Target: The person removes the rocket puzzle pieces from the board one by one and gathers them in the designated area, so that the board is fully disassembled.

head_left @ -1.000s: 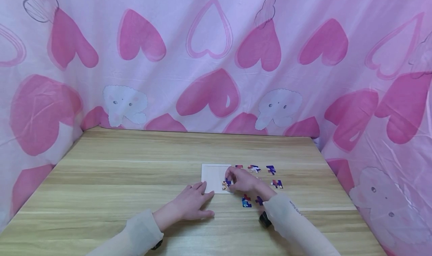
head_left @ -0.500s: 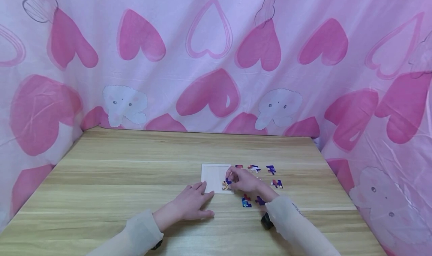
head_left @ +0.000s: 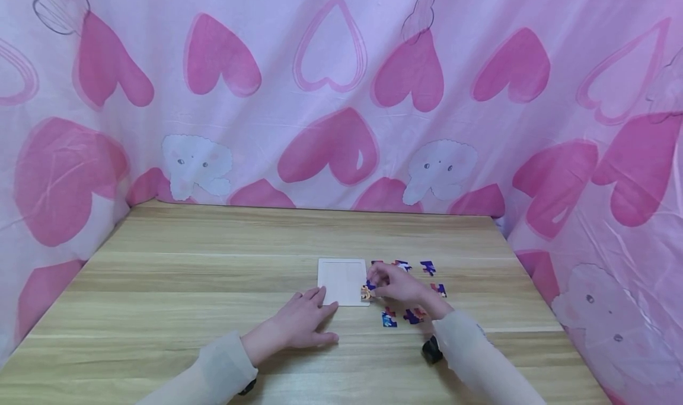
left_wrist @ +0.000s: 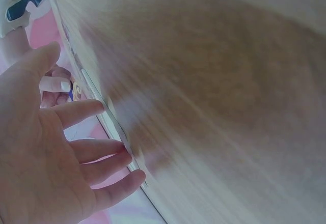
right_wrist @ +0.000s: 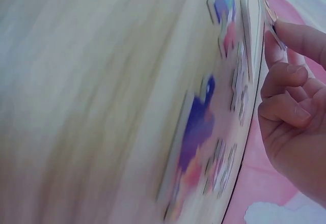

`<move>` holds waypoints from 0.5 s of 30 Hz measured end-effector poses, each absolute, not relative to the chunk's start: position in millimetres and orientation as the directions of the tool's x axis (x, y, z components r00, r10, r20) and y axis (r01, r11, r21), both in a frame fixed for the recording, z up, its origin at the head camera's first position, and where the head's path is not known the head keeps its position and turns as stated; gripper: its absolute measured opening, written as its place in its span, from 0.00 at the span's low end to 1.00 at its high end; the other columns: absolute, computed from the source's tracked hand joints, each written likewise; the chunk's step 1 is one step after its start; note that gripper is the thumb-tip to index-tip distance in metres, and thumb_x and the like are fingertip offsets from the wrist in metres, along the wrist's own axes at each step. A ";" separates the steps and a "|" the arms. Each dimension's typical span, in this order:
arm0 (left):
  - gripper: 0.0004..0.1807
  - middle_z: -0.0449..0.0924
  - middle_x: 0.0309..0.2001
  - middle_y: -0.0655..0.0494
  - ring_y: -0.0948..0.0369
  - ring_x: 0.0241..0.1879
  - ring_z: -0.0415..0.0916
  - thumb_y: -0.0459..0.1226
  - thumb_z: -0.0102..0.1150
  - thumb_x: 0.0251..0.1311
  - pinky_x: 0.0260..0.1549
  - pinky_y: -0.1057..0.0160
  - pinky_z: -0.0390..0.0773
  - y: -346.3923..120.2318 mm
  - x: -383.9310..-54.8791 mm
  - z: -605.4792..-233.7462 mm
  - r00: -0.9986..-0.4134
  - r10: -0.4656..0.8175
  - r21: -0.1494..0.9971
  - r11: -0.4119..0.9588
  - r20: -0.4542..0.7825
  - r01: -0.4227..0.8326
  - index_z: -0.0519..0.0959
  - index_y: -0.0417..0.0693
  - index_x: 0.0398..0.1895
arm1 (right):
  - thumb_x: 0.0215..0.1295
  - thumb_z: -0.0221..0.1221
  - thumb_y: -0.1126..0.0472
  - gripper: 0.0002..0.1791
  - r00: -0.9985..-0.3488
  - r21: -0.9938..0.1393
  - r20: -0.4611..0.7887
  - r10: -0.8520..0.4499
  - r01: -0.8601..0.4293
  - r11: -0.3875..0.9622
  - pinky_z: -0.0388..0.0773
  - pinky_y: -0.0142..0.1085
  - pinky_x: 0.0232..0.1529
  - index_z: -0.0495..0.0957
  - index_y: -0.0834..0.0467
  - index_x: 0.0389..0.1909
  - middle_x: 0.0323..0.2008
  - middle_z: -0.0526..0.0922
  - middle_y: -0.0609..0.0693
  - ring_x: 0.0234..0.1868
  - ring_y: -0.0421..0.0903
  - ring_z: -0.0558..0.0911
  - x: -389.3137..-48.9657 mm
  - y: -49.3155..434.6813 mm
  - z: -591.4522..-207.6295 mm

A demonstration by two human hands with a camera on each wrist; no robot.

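My right hand (head_left: 397,283) pinches a jigsaw piece (head_left: 366,292), tan and purple, between thumb and fingers. The piece overlaps the lower right edge of a pale, square puzzle tray (head_left: 341,280) in the head view. From the right wrist, the piece (right_wrist: 277,38) shows almost edge-on at the fingertips, with the other fingers curled in. My left hand (head_left: 299,322) lies spread at the tray's lower left, fingertips right at its rim. In the left wrist view the fingers of that hand (left_wrist: 46,147) are extended along the tray edge. No pieces show on the tray's visible floor.
Several loose jigsaw pieces lie right of the tray, among them a blue and red one (head_left: 389,318), a purple one (head_left: 428,267) and a red and purple one (head_left: 439,289). The wooden table (head_left: 213,239) meets a pink heart-patterned curtain (head_left: 229,55) behind and at both sides.
My right hand has shifted slightly right with the jigsaw piece, from over the tray's lower right corner area out to its right edge. My left hand has stayed in place.
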State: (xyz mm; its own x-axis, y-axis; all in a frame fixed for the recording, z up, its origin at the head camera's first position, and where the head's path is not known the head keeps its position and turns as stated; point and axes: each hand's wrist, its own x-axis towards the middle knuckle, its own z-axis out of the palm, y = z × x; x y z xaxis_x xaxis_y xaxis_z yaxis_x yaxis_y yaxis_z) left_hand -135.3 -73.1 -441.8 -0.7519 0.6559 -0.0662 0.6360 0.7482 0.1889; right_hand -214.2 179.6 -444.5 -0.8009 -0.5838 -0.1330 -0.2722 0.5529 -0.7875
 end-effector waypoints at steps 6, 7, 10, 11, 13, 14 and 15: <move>0.37 0.58 0.60 0.37 0.46 0.59 0.55 0.63 0.44 0.52 0.50 0.42 0.60 -73.3 -135.6 -443.5 -0.755 0.651 0.183 0.754 -0.077 0.631 0.67 0.50 0.59 | 0.53 0.57 0.72 0.13 -0.773 -0.806 -0.143 -0.618 -0.271 0.526 0.68 0.36 0.33 0.70 0.60 0.39 0.32 0.73 0.51 0.33 0.46 0.70 -212.6 194.5 -442.2; 0.37 0.58 0.60 0.37 0.46 0.59 0.55 0.63 0.44 0.52 0.50 0.43 0.60 -73.4 -135.6 -443.7 -0.755 0.651 0.181 0.754 -0.078 0.631 0.67 0.50 0.59 | 0.53 0.57 0.72 0.13 -0.772 -0.812 -0.145 -0.619 -0.265 0.520 0.69 0.36 0.33 0.70 0.61 0.40 0.33 0.73 0.52 0.33 0.46 0.70 -212.2 197.2 -441.6; 0.37 0.59 0.60 0.37 0.45 0.59 0.56 0.62 0.45 0.52 0.49 0.43 0.61 -73.5 -135.4 -443.8 -0.753 0.655 0.180 0.750 -0.069 0.636 0.68 0.49 0.59 | 0.52 0.58 0.71 0.13 -0.777 -0.808 -0.152 -0.611 -0.258 0.529 0.69 0.36 0.34 0.70 0.61 0.40 0.33 0.72 0.52 0.34 0.46 0.70 -211.3 205.4 -440.1; 0.37 0.59 0.59 0.37 0.45 0.58 0.56 0.62 0.46 0.52 0.49 0.42 0.61 -73.6 -135.4 -443.6 -0.752 0.656 0.180 0.749 -0.066 0.638 0.68 0.49 0.59 | 0.52 0.59 0.71 0.14 -0.779 -0.804 -0.153 -0.608 -0.260 0.535 0.69 0.36 0.33 0.70 0.61 0.40 0.33 0.72 0.52 0.34 0.46 0.70 -211.1 208.3 -439.9; 0.37 0.60 0.59 0.37 0.45 0.58 0.56 0.62 0.46 0.52 0.49 0.42 0.61 -73.6 -135.5 -443.5 -0.751 0.657 0.178 0.748 -0.063 0.639 0.68 0.49 0.58 | 0.52 0.59 0.70 0.14 -0.783 -0.799 -0.163 -0.600 -0.252 0.546 0.70 0.36 0.33 0.70 0.60 0.40 0.32 0.72 0.52 0.33 0.46 0.70 -210.1 213.9 -438.7; 0.36 0.60 0.59 0.37 0.45 0.58 0.56 0.62 0.46 0.52 0.49 0.42 0.61 -73.6 -135.4 -443.3 -0.750 0.658 0.179 0.747 -0.063 0.640 0.68 0.49 0.58 | 0.52 0.59 0.70 0.14 -0.784 -0.793 -0.170 -0.597 -0.251 0.555 0.70 0.36 0.33 0.70 0.60 0.40 0.32 0.72 0.51 0.33 0.46 0.70 -209.5 216.7 -438.2; 0.36 0.60 0.59 0.37 0.45 0.58 0.56 0.62 0.46 0.52 0.49 0.42 0.61 -73.6 -135.7 -443.3 -0.751 0.658 0.178 0.748 -0.064 0.640 0.68 0.49 0.58 | 0.52 0.59 0.70 0.14 -0.783 -0.794 -0.172 -0.597 -0.248 0.554 0.70 0.36 0.33 0.70 0.60 0.40 0.32 0.72 0.52 0.33 0.47 0.70 -208.8 219.4 -437.2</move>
State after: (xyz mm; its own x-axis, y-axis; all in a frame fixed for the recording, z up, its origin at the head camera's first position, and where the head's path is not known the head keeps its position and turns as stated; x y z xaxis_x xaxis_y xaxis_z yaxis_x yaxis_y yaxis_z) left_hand -135.7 -73.6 -443.3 -0.7506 0.6577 -0.0643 0.6398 0.7476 0.1784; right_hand -208.8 219.4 -437.2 -0.7834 -0.5973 -0.1716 -0.2485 0.5542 -0.7945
